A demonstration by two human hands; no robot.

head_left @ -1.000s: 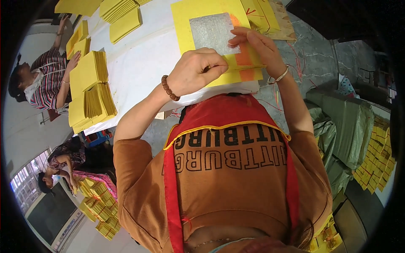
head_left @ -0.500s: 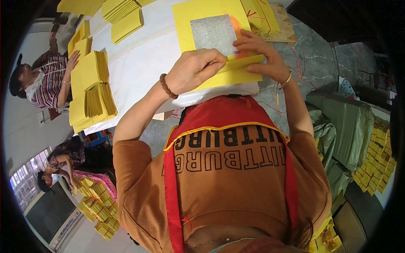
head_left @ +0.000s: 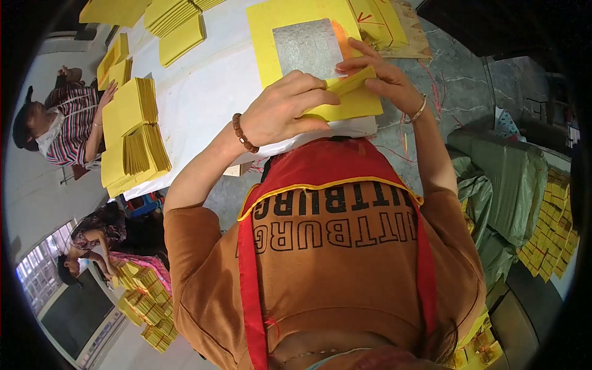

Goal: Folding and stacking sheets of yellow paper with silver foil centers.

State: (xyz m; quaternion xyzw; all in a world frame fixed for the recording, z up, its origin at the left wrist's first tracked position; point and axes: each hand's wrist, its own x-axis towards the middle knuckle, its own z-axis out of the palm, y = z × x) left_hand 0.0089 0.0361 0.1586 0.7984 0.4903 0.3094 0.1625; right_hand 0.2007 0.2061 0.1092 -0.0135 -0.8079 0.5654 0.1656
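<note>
A yellow paper sheet point(head_left: 261, 46) with a silver foil square point(head_left: 305, 48) and an orange patch beside it lies at the table's near edge. Its near part is bent up into a narrow fold. My left hand point(head_left: 288, 106) is closed on the left end of that fold, fingers curled over it and thumb below. At the fold's right end, my right hand point(head_left: 390, 81) pinches the paper between thumb and fingers. More yellow paper lies flat underneath. Part of the fold is hidden behind my left fingers.
Stacks of folded yellow paper point(head_left: 131, 110) stand along the white table's point(head_left: 209, 86) left side, more at its far end. A tied yellow bundle point(head_left: 381, 24) lies on a board at the far right. Two people sit at left. Green-wrapped bales point(head_left: 499, 179) stand at right.
The near edge of the sheet has been turned up further into a narrower fold. My left fingers have opened out somewhat along it, and my right thumb has risen with the paper.
</note>
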